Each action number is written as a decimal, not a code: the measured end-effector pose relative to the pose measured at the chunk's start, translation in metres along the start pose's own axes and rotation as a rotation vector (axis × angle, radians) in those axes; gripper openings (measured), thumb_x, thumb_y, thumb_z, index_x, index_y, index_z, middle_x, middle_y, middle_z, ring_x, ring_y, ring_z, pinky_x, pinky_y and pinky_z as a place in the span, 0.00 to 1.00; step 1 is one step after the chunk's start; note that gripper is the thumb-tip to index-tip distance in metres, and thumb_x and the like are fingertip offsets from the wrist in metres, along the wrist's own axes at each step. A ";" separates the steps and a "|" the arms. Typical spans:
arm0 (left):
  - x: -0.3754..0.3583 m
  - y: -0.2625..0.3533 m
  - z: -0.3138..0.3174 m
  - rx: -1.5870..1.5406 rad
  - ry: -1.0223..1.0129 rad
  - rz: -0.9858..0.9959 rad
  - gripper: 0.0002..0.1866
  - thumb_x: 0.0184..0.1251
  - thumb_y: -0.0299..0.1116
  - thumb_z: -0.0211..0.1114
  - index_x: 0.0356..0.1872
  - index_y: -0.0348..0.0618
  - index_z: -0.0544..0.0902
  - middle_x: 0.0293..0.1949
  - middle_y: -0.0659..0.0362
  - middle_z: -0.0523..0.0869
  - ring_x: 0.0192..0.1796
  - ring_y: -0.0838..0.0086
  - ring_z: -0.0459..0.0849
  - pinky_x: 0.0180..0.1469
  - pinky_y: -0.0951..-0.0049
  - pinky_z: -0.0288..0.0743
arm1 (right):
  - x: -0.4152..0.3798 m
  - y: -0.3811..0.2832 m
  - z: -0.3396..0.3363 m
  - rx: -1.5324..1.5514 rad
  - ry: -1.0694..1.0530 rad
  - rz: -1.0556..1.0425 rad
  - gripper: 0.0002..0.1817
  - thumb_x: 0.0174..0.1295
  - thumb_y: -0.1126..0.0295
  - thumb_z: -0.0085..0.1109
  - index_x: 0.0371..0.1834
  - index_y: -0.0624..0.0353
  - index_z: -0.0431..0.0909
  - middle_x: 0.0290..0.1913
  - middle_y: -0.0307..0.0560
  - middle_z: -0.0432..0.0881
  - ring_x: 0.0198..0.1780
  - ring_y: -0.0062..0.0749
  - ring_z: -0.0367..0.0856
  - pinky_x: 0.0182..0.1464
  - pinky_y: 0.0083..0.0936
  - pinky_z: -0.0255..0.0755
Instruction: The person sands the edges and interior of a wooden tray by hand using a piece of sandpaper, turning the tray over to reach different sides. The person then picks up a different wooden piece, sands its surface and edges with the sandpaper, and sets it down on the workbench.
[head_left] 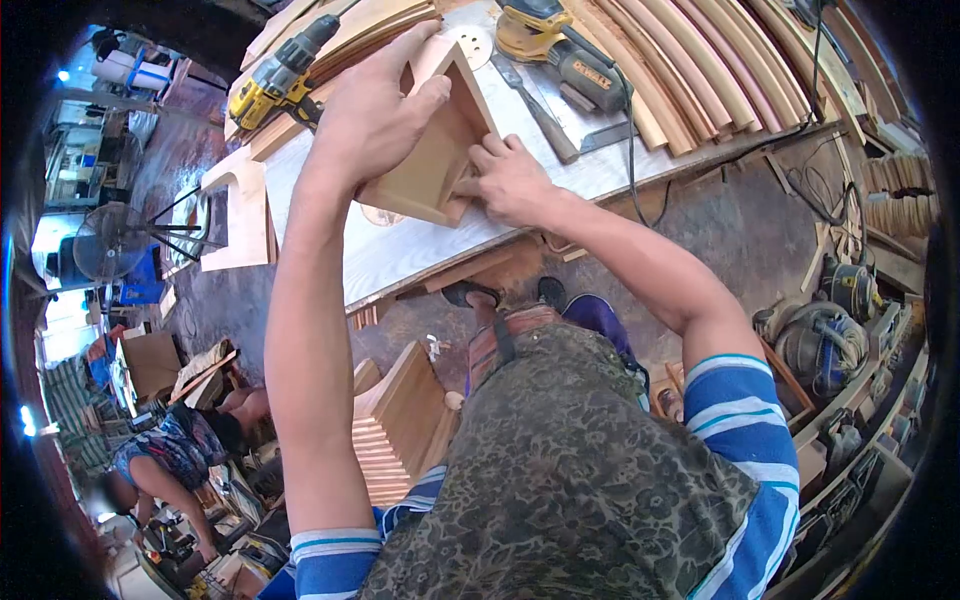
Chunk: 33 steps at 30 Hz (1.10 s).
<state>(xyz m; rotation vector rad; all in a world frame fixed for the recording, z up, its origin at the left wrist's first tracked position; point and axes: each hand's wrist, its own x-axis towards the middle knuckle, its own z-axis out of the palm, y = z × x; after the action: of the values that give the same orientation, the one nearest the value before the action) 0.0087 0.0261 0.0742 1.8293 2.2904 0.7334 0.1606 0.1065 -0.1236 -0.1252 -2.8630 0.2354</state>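
A small open wooden box is tilted above the white worktable, its hollow side facing me. My left hand grips the box by its left side, thumb over the edge and fingers reaching to the far end. At the near right wall, my right hand has curled fingers pressed against the box's edge and inner corner. Whether a small thing sits between those fingers is hidden. Just right of the box lies a flat, long-handled tool, apart from both hands.
A yellow drill lies at the far left, and a corded DeWalt sander at the back. Long wooden strips fill the right side. Stacked wooden pieces stand below the table. Another person bends at lower left, near a fan.
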 end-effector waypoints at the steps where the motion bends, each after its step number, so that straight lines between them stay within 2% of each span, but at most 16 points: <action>1: 0.000 -0.001 0.000 -0.012 -0.020 -0.022 0.32 0.73 0.40 0.66 0.76 0.41 0.73 0.67 0.41 0.83 0.68 0.56 0.83 0.72 0.63 0.72 | -0.008 0.001 0.000 0.090 0.075 0.025 0.19 0.58 0.68 0.60 0.52 0.44 0.91 0.49 0.48 0.80 0.55 0.46 0.75 0.59 0.46 0.69; 3: 0.001 -0.003 0.000 -0.031 -0.021 -0.051 0.32 0.73 0.40 0.66 0.76 0.41 0.73 0.67 0.41 0.83 0.67 0.55 0.83 0.71 0.62 0.73 | -0.023 0.005 -0.005 0.170 0.142 0.035 0.20 0.57 0.71 0.61 0.53 0.46 0.91 0.47 0.49 0.79 0.52 0.47 0.76 0.56 0.46 0.71; 6: 0.000 -0.004 -0.001 -0.017 -0.005 -0.018 0.33 0.72 0.40 0.66 0.76 0.41 0.73 0.66 0.41 0.84 0.66 0.53 0.84 0.70 0.62 0.74 | -0.048 0.003 -0.011 0.172 0.128 0.360 0.22 0.60 0.71 0.59 0.58 0.53 0.87 0.44 0.51 0.78 0.52 0.48 0.77 0.54 0.44 0.74; 7: -0.001 -0.001 -0.001 0.006 -0.019 -0.031 0.33 0.72 0.41 0.66 0.76 0.41 0.73 0.66 0.41 0.84 0.67 0.53 0.84 0.70 0.62 0.74 | -0.051 0.002 -0.007 0.103 0.171 0.316 0.22 0.62 0.70 0.58 0.61 0.55 0.85 0.43 0.51 0.77 0.51 0.48 0.77 0.51 0.42 0.75; 10: 0.002 -0.002 0.001 0.041 -0.012 0.000 0.34 0.71 0.41 0.67 0.76 0.41 0.73 0.66 0.41 0.84 0.68 0.52 0.83 0.70 0.60 0.74 | -0.036 -0.005 0.002 0.060 0.177 0.297 0.22 0.64 0.70 0.56 0.62 0.53 0.82 0.43 0.51 0.77 0.51 0.48 0.77 0.50 0.42 0.74; 14: 0.000 -0.004 0.004 0.067 0.031 0.013 0.34 0.71 0.44 0.66 0.76 0.41 0.73 0.65 0.40 0.84 0.67 0.49 0.84 0.69 0.59 0.75 | -0.009 -0.005 0.026 -0.165 0.110 0.310 0.23 0.64 0.69 0.56 0.63 0.53 0.80 0.53 0.54 0.77 0.56 0.47 0.76 0.52 0.47 0.72; 15: 0.001 -0.003 0.002 0.067 0.046 0.029 0.34 0.71 0.45 0.66 0.75 0.42 0.74 0.64 0.39 0.85 0.65 0.48 0.85 0.68 0.58 0.76 | -0.004 -0.006 0.023 -0.201 0.027 0.321 0.24 0.65 0.68 0.56 0.66 0.49 0.80 0.57 0.55 0.76 0.59 0.48 0.75 0.55 0.51 0.69; 18: 0.001 -0.002 0.000 0.041 0.009 -0.035 0.34 0.71 0.46 0.66 0.75 0.42 0.74 0.60 0.37 0.86 0.62 0.45 0.86 0.65 0.57 0.78 | -0.009 -0.008 0.004 -0.170 -0.024 0.351 0.25 0.67 0.67 0.54 0.69 0.43 0.78 0.58 0.55 0.76 0.61 0.50 0.74 0.59 0.51 0.68; 19: 0.001 -0.006 0.003 0.025 0.036 -0.010 0.35 0.71 0.46 0.65 0.75 0.43 0.73 0.57 0.36 0.87 0.59 0.44 0.87 0.63 0.55 0.79 | -0.009 -0.006 0.001 -0.154 -0.113 0.386 0.27 0.69 0.67 0.53 0.72 0.40 0.76 0.59 0.56 0.76 0.63 0.52 0.74 0.60 0.51 0.69; 23: 0.006 -0.003 0.001 0.024 -0.006 -0.078 0.34 0.71 0.46 0.65 0.75 0.42 0.73 0.57 0.36 0.87 0.60 0.43 0.86 0.65 0.55 0.77 | -0.004 0.005 0.020 -0.170 -0.154 0.385 0.27 0.69 0.66 0.53 0.73 0.40 0.75 0.57 0.57 0.78 0.61 0.52 0.77 0.58 0.51 0.73; 25: 0.005 0.000 0.001 0.025 -0.026 -0.100 0.34 0.71 0.45 0.64 0.75 0.39 0.73 0.59 0.35 0.86 0.62 0.43 0.85 0.67 0.54 0.76 | -0.001 0.005 0.026 -0.146 -0.101 0.396 0.32 0.64 0.65 0.59 0.76 0.41 0.74 0.51 0.56 0.79 0.53 0.51 0.80 0.50 0.48 0.76; 28: 0.005 -0.002 0.003 0.046 -0.022 -0.068 0.35 0.72 0.43 0.63 0.75 0.36 0.72 0.60 0.35 0.85 0.64 0.43 0.83 0.70 0.55 0.74 | -0.005 0.003 0.017 -0.146 -0.128 0.349 0.33 0.64 0.65 0.58 0.76 0.42 0.73 0.50 0.55 0.79 0.53 0.50 0.80 0.49 0.48 0.77; 30: 0.007 -0.004 0.004 0.047 -0.053 -0.036 0.35 0.72 0.44 0.61 0.76 0.35 0.70 0.61 0.36 0.84 0.64 0.43 0.83 0.70 0.54 0.74 | 0.002 0.002 0.014 -0.176 -0.139 0.381 0.32 0.64 0.65 0.59 0.75 0.42 0.74 0.50 0.55 0.80 0.53 0.50 0.81 0.49 0.48 0.77; 32: 0.005 -0.001 0.009 0.138 -0.020 -0.076 0.35 0.73 0.44 0.58 0.77 0.36 0.69 0.63 0.37 0.83 0.64 0.45 0.82 0.70 0.53 0.74 | 0.009 -0.001 0.014 -0.174 -0.171 0.397 0.26 0.67 0.65 0.54 0.70 0.45 0.75 0.51 0.55 0.80 0.54 0.51 0.80 0.49 0.49 0.77; 33: 0.007 0.001 0.007 0.125 -0.013 -0.070 0.35 0.73 0.44 0.58 0.77 0.36 0.69 0.63 0.37 0.83 0.64 0.45 0.82 0.70 0.53 0.74 | 0.010 0.000 0.014 -0.189 -0.176 0.401 0.26 0.67 0.65 0.54 0.70 0.45 0.75 0.51 0.55 0.80 0.54 0.51 0.80 0.49 0.49 0.77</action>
<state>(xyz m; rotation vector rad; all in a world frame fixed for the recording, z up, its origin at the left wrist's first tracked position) 0.0100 0.0348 0.0700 1.7875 2.4288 0.5795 0.1476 0.1060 -0.1341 -0.7538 -3.0026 0.0509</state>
